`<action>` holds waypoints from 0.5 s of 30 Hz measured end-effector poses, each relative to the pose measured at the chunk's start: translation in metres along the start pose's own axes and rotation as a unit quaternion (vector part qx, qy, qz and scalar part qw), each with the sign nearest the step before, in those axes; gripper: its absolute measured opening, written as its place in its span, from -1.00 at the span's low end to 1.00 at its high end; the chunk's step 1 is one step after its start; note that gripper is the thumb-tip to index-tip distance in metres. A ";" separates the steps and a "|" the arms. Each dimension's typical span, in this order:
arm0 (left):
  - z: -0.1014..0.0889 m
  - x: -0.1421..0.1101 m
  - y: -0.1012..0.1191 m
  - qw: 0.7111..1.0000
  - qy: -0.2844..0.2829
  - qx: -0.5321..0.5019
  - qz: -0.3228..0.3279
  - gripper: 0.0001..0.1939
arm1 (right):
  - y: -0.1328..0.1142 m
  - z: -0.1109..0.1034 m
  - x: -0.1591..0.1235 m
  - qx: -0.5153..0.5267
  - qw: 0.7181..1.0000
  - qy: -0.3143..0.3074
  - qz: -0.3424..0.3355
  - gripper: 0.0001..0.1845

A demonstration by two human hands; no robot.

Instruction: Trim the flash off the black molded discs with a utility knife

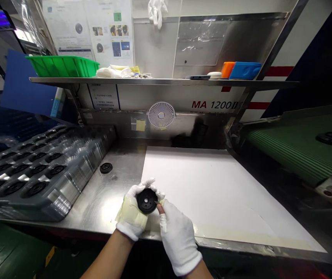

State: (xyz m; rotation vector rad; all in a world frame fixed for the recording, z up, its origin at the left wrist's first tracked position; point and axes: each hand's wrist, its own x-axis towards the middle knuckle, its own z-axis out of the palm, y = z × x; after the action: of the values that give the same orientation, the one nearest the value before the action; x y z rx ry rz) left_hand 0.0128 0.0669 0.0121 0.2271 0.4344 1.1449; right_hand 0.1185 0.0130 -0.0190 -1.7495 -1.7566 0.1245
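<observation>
My left hand (135, 209), in a white glove with a pale yellow covering over the palm, is closed around a round black disc-shaped part (147, 207). The disc has a small light centre hole and tilts toward me. At its right rim are the closed fingers of my right hand (175, 228), also in a white glove, with one bare fingertip showing. Whether those fingers pinch a small tool or just the rim I cannot make out. On the metal bench to the left of the white sheet lies another black ribbed round part (106, 167).
Stacked clear trays (67, 193) of black round parts fill the left side. A white sheet (212, 193) covers the bench's right. Overhead, a shelf (166, 81) bears a green bin (64, 66). A small fan (161, 115) hangs below; a green conveyor (288, 143) stands right.
</observation>
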 end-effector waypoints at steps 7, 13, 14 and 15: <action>0.002 0.014 -0.012 0.997 0.060 -0.040 0.018 -0.98 | -0.003 0.010 -0.010 -0.014 1.000 0.004 0.006 -0.68; 0.000 0.008 -0.008 0.999 0.026 0.024 0.005 -0.77 | -0.003 0.010 -0.013 0.039 0.999 -0.025 0.012 -0.72; -0.001 0.006 -0.007 0.999 0.006 0.032 -0.007 -0.73 | -0.001 0.008 -0.012 0.045 0.999 -0.025 0.016 -0.73; -0.001 0.005 -0.006 0.999 -0.011 0.031 -0.014 -0.72 | 0.000 0.006 -0.010 0.048 0.998 -0.022 0.023 -0.73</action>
State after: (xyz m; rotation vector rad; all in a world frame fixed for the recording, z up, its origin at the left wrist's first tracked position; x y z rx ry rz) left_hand 0.0195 0.0688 0.0079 0.2861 0.4520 1.1012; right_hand 0.1141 0.0058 -0.0279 -1.7291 -1.7131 0.2651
